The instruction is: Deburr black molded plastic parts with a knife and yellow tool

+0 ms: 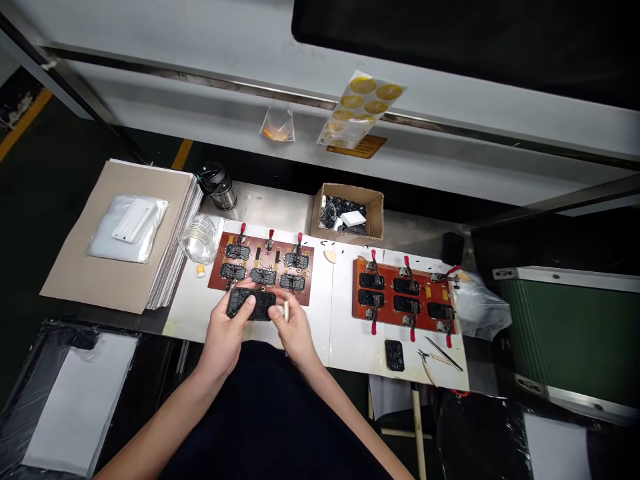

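A black plastic casing (260,306), ribbed on its visible face, is held level in front of my body. My left hand (227,327) is closed around its left end, thumb on top. At the right end my right hand (295,330) grips the edge between thumb and fingers. A small pale stick-like piece (286,309) shows by the right fingers; I cannot tell its kind. Just beyond my hands is a reddish-brown fixture board (266,251) bearing several black casings (263,276) and red-handled toggle clamps (271,235).
Right of centre sits a second clamp fixture (360,317) with black casings. Near it lie a loose casing (395,356), tweezers (444,354) and cutters (425,355). A cardboard box (320,217) of black parts stands behind. Stacked cardboard sheets (75,267) and a flask (220,187) are left.
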`<action>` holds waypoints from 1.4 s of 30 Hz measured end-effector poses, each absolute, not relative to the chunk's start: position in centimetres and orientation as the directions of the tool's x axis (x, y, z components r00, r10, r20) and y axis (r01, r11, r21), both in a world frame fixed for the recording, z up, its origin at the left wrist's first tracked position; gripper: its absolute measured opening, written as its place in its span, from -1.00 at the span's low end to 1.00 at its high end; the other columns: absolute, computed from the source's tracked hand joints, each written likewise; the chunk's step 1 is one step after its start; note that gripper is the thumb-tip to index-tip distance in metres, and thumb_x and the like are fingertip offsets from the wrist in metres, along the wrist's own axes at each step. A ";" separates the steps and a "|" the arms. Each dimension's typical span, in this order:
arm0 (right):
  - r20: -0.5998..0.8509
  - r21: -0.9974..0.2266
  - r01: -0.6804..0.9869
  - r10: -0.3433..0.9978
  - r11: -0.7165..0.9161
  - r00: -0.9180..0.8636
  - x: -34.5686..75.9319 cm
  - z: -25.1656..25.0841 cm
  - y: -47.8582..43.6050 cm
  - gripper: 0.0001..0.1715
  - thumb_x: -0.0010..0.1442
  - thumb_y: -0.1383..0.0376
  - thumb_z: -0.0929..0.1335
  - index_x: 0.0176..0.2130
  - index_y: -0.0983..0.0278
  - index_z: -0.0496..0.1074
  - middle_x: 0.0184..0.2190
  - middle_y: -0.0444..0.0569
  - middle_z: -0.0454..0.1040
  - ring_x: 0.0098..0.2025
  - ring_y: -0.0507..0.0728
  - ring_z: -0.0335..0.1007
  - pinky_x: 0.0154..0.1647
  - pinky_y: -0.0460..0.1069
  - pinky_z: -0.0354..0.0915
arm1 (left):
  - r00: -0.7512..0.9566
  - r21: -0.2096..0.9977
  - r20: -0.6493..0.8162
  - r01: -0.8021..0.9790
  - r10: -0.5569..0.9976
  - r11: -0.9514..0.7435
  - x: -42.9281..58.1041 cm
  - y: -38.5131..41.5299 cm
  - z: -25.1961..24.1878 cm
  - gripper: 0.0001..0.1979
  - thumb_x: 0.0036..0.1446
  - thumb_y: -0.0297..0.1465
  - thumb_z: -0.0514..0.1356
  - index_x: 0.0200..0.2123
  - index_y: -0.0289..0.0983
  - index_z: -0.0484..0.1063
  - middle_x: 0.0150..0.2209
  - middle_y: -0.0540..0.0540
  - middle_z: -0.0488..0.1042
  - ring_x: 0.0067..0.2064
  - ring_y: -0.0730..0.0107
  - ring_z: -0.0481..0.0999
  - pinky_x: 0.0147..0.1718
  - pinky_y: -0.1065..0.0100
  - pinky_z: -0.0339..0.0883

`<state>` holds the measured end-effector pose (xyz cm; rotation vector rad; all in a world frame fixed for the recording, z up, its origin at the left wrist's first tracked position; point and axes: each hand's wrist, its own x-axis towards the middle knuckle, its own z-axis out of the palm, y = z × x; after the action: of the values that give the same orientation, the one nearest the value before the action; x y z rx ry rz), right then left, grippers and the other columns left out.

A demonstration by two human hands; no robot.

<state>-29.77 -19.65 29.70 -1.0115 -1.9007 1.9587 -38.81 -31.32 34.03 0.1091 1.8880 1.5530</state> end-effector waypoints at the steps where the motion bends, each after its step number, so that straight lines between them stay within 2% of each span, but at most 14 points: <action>1: -0.323 -0.944 0.298 0.561 -0.139 -0.762 -29.9 29.6 -19.9 -0.58 0.30 0.02 0.36 -0.07 0.30 0.45 -0.25 0.01 0.52 -0.24 0.13 0.42 -0.20 0.01 0.37 | -0.758 0.886 -0.461 -0.371 0.460 0.277 -38.9 -31.4 33.6 -0.57 0.32 -0.13 0.13 0.15 -0.20 0.32 0.24 -0.24 0.40 0.21 0.11 0.46 0.01 0.21 0.45; 3: -0.335 -0.941 0.312 0.521 -0.135 -0.785 -30.2 29.9 -19.8 -0.63 0.33 0.05 0.33 -0.15 0.31 0.47 -0.29 0.00 0.52 -0.28 0.12 0.43 -0.21 0.01 0.37 | -0.729 0.873 -0.486 -0.393 0.481 0.288 -39.1 -31.8 32.9 -0.58 0.28 -0.15 0.18 0.11 -0.23 0.31 0.11 -0.24 0.51 0.06 0.15 0.57 -0.08 0.24 0.50; 6: -0.313 -0.946 0.317 0.478 -0.076 -0.820 -30.6 31.5 -18.4 -0.73 0.28 0.12 0.40 -0.20 0.28 0.49 -0.26 -0.03 0.50 -0.22 0.13 0.42 -0.15 0.01 0.33 | -0.640 0.875 -0.485 -0.345 0.596 0.341 -39.4 -32.5 32.5 -0.62 0.14 -0.29 0.32 0.01 -0.24 0.41 -0.11 -0.14 0.61 -0.08 0.19 0.62 -0.09 0.23 0.50; 9: -0.259 -0.958 0.282 0.287 0.042 -0.922 -30.6 33.6 -17.2 -0.79 0.20 0.14 0.47 -0.30 0.23 0.52 -0.30 -0.10 0.46 -0.25 0.11 0.40 -0.20 -0.03 0.29 | -0.514 0.886 -0.464 -0.269 0.722 0.378 -39.7 -32.8 32.9 -0.78 0.09 -0.38 0.34 -0.16 -0.25 0.56 -0.22 -0.10 0.64 -0.12 0.17 0.62 -0.08 0.22 0.49; 11: -0.218 -0.956 0.263 0.286 0.129 -0.933 -30.4 34.7 -17.3 -0.78 0.29 0.12 0.40 -0.21 0.22 0.49 -0.20 -0.06 0.43 -0.19 0.11 0.39 -0.14 -0.02 0.29 | -0.472 0.895 -0.446 -0.231 0.760 0.382 -39.8 -32.8 33.3 -0.80 0.17 -0.35 0.29 -0.15 -0.24 0.60 -0.17 -0.11 0.65 -0.06 0.13 0.61 0.01 0.18 0.46; 14: -0.225 -0.926 0.334 0.452 0.176 -0.863 -30.0 35.7 -18.4 -0.67 0.48 0.12 0.16 -0.17 0.22 0.38 -0.21 -0.05 0.38 -0.19 0.10 0.36 -0.14 -0.03 0.27 | -0.507 0.902 -0.427 -0.186 0.748 0.389 -39.7 -32.8 33.6 -0.68 0.29 -0.28 0.19 0.06 -0.21 0.54 0.05 -0.15 0.59 0.15 0.09 0.51 0.23 0.08 0.28; 15: -0.262 -0.913 0.369 0.442 0.176 -0.858 -29.8 35.8 -19.0 -0.62 0.51 0.12 0.10 -0.21 0.21 0.34 -0.30 -0.09 0.38 -0.27 0.09 0.35 -0.22 -0.05 0.25 | -0.526 0.901 -0.426 -0.175 0.736 0.396 -39.7 -32.9 33.6 -0.64 0.31 -0.27 0.17 0.11 -0.21 0.51 0.09 -0.16 0.56 0.18 0.08 0.48 0.26 0.06 0.24; 17: -0.334 -0.882 0.414 0.317 0.228 -0.887 -29.3 36.2 -20.2 -0.56 0.52 0.10 0.07 -0.29 0.20 0.29 -0.46 -0.17 0.33 -0.44 0.06 0.27 -0.38 -0.06 0.14 | -0.546 0.898 -0.428 -0.168 0.720 0.406 -39.7 -32.9 33.6 -0.58 0.33 -0.26 0.14 0.20 -0.22 0.44 0.15 -0.18 0.53 0.18 0.07 0.48 0.25 0.06 0.26; 19: -0.364 -0.843 0.418 0.214 0.338 -0.906 -29.1 36.6 -21.2 -0.56 0.52 0.10 0.08 -0.30 0.20 0.29 -0.50 -0.19 0.34 -0.51 0.05 0.23 -0.44 -0.05 0.05 | -0.549 0.896 -0.432 -0.171 0.716 0.410 -39.7 -33.0 33.8 -0.53 0.35 -0.26 0.10 0.28 -0.20 0.34 0.18 -0.18 0.49 0.17 0.07 0.49 0.21 0.08 0.31; 21: -0.364 -0.795 0.417 0.203 0.440 -0.909 -29.0 36.8 -21.9 -0.56 0.52 0.11 0.06 -0.29 0.20 0.30 -0.49 -0.17 0.38 -0.51 0.05 0.25 -0.45 -0.04 0.02 | -0.545 0.896 -0.434 -0.179 0.718 0.405 -39.7 -33.0 34.0 -0.50 0.37 -0.25 0.07 0.33 -0.17 0.26 0.21 -0.18 0.47 0.20 0.08 0.47 0.21 0.09 0.31; 25: -0.363 -0.737 0.425 0.223 0.526 -0.905 -29.2 36.6 -22.3 -0.54 0.53 0.09 0.04 -0.23 0.21 0.32 -0.44 -0.12 0.48 -0.47 0.09 0.39 -0.44 -0.04 0.04 | -0.537 0.901 -0.429 -0.199 0.726 0.386 -40.0 -33.0 34.2 -0.50 0.37 -0.25 0.08 0.34 -0.16 0.26 0.25 -0.17 0.43 0.30 0.07 0.36 0.26 0.11 0.27; 31: -0.361 -0.709 0.415 0.212 0.571 -0.908 -29.3 36.2 -22.6 -0.52 0.53 0.07 0.02 -0.19 0.22 0.33 -0.36 -0.08 0.56 -0.40 0.12 0.49 -0.41 -0.04 0.06 | -0.543 0.897 -0.440 -0.231 0.715 0.377 -40.1 -33.1 34.2 -0.51 0.36 -0.26 0.10 0.31 -0.21 0.29 0.27 -0.18 0.40 0.29 0.07 0.38 0.27 0.10 0.27; 36: -0.355 -0.711 0.413 0.217 0.569 -0.909 -29.5 36.2 -22.7 -0.52 0.53 0.08 0.01 -0.19 0.22 0.32 -0.39 -0.10 0.53 -0.44 0.11 0.45 -0.43 -0.04 0.03 | -0.535 0.893 -0.449 -0.243 0.716 0.378 -40.1 -33.4 34.4 -0.51 0.35 -0.33 0.07 0.31 -0.21 0.29 0.27 -0.16 0.41 0.30 0.08 0.36 0.33 0.06 0.17; 42: -0.373 -0.686 0.459 0.269 0.564 -0.888 -29.7 36.1 -22.3 -0.51 0.53 0.08 0.01 -0.25 0.22 0.30 -0.50 -0.13 0.43 -0.56 0.08 0.28 -0.49 -0.03 -0.07 | -0.570 0.898 -0.433 -0.201 0.699 0.392 -40.1 -33.6 34.3 -0.47 0.27 -0.46 0.07 0.30 -0.16 0.32 0.27 -0.11 0.41 0.30 0.10 0.37 0.33 0.05 0.19</action>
<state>-29.72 -22.33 36.09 -0.7038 -2.9741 1.4175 -40.06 -33.57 34.28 0.4344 1.7842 1.3053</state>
